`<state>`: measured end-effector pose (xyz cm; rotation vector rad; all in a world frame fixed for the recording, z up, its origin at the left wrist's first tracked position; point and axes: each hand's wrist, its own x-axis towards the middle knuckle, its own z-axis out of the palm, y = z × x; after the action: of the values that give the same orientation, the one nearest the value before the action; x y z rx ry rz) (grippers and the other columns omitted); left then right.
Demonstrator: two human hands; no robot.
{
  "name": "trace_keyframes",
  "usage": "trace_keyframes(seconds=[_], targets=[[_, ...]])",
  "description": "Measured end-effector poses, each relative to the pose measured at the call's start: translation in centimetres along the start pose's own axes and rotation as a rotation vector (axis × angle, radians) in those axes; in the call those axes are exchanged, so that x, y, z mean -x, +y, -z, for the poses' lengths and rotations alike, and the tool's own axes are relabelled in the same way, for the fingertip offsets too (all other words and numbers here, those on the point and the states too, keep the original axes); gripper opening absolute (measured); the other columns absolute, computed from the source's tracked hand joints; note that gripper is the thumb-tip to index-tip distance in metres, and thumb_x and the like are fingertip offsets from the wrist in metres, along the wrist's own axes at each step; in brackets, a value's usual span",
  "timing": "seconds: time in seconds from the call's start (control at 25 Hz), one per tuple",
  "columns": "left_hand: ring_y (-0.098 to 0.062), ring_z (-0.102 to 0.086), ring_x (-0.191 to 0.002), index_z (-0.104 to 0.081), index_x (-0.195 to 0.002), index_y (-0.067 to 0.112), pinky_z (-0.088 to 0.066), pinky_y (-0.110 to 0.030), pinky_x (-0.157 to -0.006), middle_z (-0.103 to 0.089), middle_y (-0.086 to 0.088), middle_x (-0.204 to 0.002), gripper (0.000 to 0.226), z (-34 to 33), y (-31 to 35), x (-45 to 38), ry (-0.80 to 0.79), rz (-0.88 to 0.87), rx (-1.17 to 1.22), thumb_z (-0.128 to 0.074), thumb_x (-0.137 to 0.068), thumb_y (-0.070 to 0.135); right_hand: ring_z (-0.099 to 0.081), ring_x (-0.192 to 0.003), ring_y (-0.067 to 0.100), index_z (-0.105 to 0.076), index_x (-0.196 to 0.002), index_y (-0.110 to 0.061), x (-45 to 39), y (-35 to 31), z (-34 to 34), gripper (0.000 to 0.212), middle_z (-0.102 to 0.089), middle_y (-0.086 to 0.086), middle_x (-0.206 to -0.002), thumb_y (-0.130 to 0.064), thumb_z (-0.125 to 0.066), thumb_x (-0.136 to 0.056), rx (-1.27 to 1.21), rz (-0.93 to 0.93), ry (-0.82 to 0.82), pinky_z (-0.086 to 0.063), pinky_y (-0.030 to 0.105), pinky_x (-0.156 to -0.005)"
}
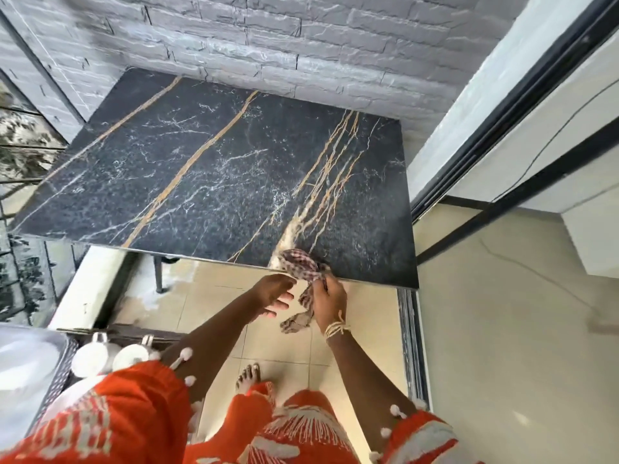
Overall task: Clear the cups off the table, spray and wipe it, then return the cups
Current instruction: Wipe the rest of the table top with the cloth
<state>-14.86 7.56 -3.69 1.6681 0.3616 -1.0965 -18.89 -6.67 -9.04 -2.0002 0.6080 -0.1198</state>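
The checked cloth [303, 267] is held bunched at the near edge of the table [207, 169], close to its near right corner, with one tail hanging down past the edge. It is gripped by the right hand [330, 298], whose fingers are closed around it. The left hand [274, 294] is open, palm up, just beside the cloth and under the edge, and nothing is held in it.

The step is judged to be the wiping. The table top carries no cups; two white cups [110, 356] are seen set aside at the lower left, off the table.

For a good result, the cloth should be spread flat rather than kept bunched, and pressed evenly. Long overlapping strokes should be made from the far edge toward the near edge, so that crumbs can be caught in the open palm.
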Motion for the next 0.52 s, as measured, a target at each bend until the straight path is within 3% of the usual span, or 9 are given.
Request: trace_keyframes(seconds=[0.08,0.16,0.24,0.32,0.44,0.52], targets=[[-0.017,-0.054,-0.078,-0.057,-0.110,0.020,-0.035,-0.026,-0.068,-0.061,-0.002,-0.093,0.025,-1.6,-1.4,1.1,0.076,-0.043,0.070,-0.057,-0.091,0.036,-0.059,-0.096,0.032,-0.067,-0.099,0.003,1.0,-1.5,0.5,0.040,-0.066,0.020,-0.098,-0.027,-0.051,-0.079,-0.549,-0.343,-0.121,-0.046,0.042,-0.090],[-0.018,-0.051,-0.084,-0.058,-0.106,0.013,-0.033,-0.027,-0.068,-0.060,-0.001,-0.089,0.026,-2.7,-2.7,2.2,0.156,-0.064,0.112,-0.060,-0.090,0.033,-0.057,-0.105,0.036,-0.061,-0.117,0.005,2.0,-1.9,1.8,0.043,-0.062,0.024,-0.110,-0.021,-0.045,-0.088,-0.872,-0.563,-0.323,-0.041,0.048,-0.103],[-0.017,-0.051,-0.077,-0.060,-0.091,0.014,-0.034,-0.027,-0.067,-0.059,-0.001,-0.083,0.024,-3.7,-4.1,4.0,0.065,-0.047,0.311,-0.061,-0.088,0.038,-0.056,-0.107,0.037,-0.059,-0.122,0.004,3.7,-1.2,3.3,0.047,-0.059,0.025,-0.116,-0.022,-0.048,-0.084,-0.888,-0.642,-0.481,-0.037,0.052,-0.109],[-0.017,-0.054,-0.070,-0.062,-0.082,0.018,-0.041,-0.027,-0.069,-0.061,-0.002,-0.076,0.029,-5.0,-6.1,6.4,-0.060,-0.014,0.520,-0.058,-0.087,0.046,-0.059,-0.104,0.038,-0.064,-0.110,0.003,5.9,-0.9,4.5,0.042,-0.062,0.025,-0.112,-0.021,-0.054,-0.076,-0.897,-0.663,-0.573,-0.038,0.053,-0.109],[-0.023,-0.059,-0.077,-0.064,-0.100,0.013,-0.048,-0.032,-0.073,-0.064,-0.012,-0.093,0.030,-7.1,-9.5,8.6,0.055,-0.060,0.539,-0.062,-0.087,0.040,-0.067,-0.094,0.036,-0.070,-0.100,0.002,9.7,-1.4,5.5,0.033,-0.068,0.023,-0.103,-0.016,-0.045,-0.086,-0.864,-0.674,-0.689,-0.047,0.049,-0.100],[-0.023,-0.056,-0.069,-0.061,-0.093,0.012,-0.046,-0.031,-0.065,-0.061,-0.016,-0.090,0.018,-8.0,-11.4,9.7,0.204,-0.117,0.553,-0.065,-0.088,0.029,-0.070,-0.083,0.034,-0.073,-0.093,0.001,11.6,-1.3,5.5,0.034,-0.070,0.022,-0.094,-0.009,-0.041,-0.087,-0.794,-0.681,-0.724,-0.055,0.048,-0.087]])
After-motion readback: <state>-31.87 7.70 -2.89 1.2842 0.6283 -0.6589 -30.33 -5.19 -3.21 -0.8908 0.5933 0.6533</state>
